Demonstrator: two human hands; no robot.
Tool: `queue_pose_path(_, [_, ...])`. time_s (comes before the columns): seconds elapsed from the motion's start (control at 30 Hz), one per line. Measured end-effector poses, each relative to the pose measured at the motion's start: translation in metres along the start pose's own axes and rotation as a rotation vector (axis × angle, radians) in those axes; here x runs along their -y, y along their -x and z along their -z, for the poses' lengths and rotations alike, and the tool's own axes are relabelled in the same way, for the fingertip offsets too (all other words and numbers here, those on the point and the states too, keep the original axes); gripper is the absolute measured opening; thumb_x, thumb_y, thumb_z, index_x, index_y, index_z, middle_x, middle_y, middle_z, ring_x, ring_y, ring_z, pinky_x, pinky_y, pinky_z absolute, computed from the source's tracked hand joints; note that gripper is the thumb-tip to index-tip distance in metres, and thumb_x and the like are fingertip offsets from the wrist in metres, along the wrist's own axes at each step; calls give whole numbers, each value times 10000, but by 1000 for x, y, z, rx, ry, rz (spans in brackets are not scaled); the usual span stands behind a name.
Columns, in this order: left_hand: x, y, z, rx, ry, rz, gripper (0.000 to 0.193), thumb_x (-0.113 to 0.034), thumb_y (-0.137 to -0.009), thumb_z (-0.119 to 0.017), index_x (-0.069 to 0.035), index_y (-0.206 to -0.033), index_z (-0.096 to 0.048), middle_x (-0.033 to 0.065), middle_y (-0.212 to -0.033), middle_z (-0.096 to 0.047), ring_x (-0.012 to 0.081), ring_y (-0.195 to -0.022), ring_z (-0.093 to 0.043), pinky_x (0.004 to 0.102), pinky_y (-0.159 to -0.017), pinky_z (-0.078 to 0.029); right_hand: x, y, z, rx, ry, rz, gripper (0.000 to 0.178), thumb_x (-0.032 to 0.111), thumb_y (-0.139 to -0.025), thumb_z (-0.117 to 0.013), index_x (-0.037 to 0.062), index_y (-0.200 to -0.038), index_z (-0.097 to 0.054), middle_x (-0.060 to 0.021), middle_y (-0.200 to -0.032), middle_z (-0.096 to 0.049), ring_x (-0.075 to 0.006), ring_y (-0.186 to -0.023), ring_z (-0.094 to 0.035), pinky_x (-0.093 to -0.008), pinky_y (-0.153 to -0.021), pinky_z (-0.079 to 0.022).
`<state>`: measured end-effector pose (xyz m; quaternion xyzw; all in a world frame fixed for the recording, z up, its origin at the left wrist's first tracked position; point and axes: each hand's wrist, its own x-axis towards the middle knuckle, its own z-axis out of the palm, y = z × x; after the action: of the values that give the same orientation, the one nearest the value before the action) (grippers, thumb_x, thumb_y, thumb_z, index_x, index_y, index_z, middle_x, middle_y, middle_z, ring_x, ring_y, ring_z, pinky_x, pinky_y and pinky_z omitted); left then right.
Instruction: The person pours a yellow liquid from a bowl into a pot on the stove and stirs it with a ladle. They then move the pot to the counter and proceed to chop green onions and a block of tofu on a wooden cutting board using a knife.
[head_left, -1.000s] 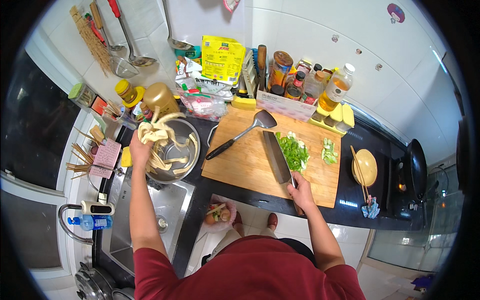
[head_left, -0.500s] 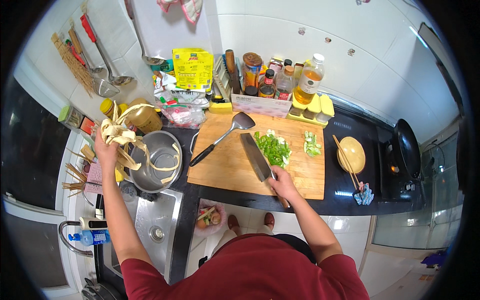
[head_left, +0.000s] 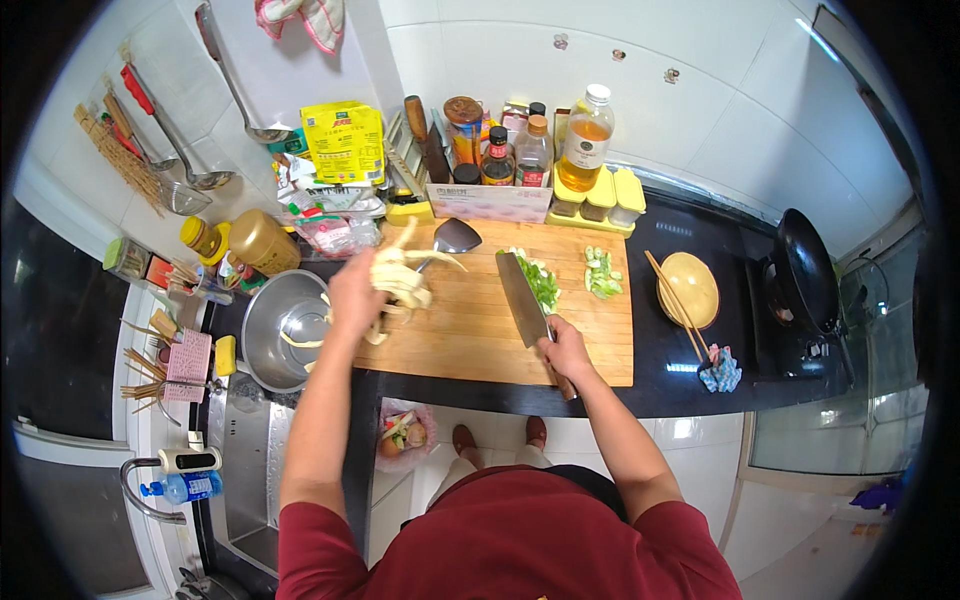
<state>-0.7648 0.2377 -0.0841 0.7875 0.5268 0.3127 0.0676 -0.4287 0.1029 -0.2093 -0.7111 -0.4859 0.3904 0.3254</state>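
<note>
My left hand (head_left: 355,298) is closed round a bunch of limp, pale yellow strips (head_left: 402,282), which look like soaked tofu skin, over the left part of the wooden cutting board (head_left: 462,345). A strip still lies in the steel bowl (head_left: 262,345) beside that forearm. The bunch and hand partly cover a spatula (head_left: 458,236). My right hand (head_left: 567,350) grips the handle of a cleaver (head_left: 520,300). Its blade lies alongside chopped green pepper (head_left: 545,288), partly hiding it. A smaller pile of sliced scallion (head_left: 602,274) sits to the right.
Seasoning bottles (head_left: 532,150) and lidded spice boxes (head_left: 598,195) line the back. Right of the board are a yellow bowl (head_left: 690,290) with chopsticks, a blue cloth (head_left: 720,372) and a black wok (head_left: 806,270). A sink (head_left: 255,460) lies at left, a waste bag (head_left: 405,432) below the counter edge.
My left hand has carried the strips right, from beside the steel bowl to over the board. The right hand keeps the cleaver beside the pepper. The whole view has shifted somewhat.
</note>
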Motion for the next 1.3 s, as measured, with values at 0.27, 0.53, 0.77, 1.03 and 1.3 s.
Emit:
queue_pose_path(0.27, [-52,26,-138,285,-72,44,476,-52,-656,-748,-91,-1068,-514,166,-944,-617,384,-904,-625,486,-728,-498,12,18,17,-3,16,-2,298,68,-802,-635,11,-1093,-601,-235,-834,-651,-365,-786,-655,-420,-718,-506])
queue_pose_path(0.53, [-56,48,-163,340,-171,-59,1005,-283,-606,-847,-64,-1437,-325,190,-1261,-514,354,-1186,-490,512,-992,-351,37,38,29,-18,151,34,356,62,-811,-618,3,-1157,-557,-299,-964,-636,-470,-935,-613,-495,-797,-494])
queue_pose_path(0.77, [-38,50,-163,417,-139,-55,815,-296,-619,-856,-41,-1277,-449,135,-1151,-563,311,-1108,-536,488,-964,-354,67,47,39,-68,266,119,294,59,-811,-580,-15,-1093,-547,-307,-943,-629,-476,-884,-615,-519,-779,-492])
queue_pose_path(1.03, [-28,67,-160,392,-204,-127,494,-157,-633,-809,-76,-1048,-553,98,-978,-601,272,-969,-590,466,-918,-367,84,36,26,58,462,174,164,58,-853,-539,-39,-984,-524,-303,-905,-631,-473,-849,-629,-522,-748,-512])
queue_pose_path(1.3, [-33,66,-149,418,-197,-127,547,-202,-635,-813,-58,-1100,-564,102,-1026,-608,276,-1047,-570,540,-1005,-322,81,11,-1,194,716,89,111,21,-878,-482,-38,-959,-528,-283,-870,-670,-430,-819,-679,-498,-716,-549])
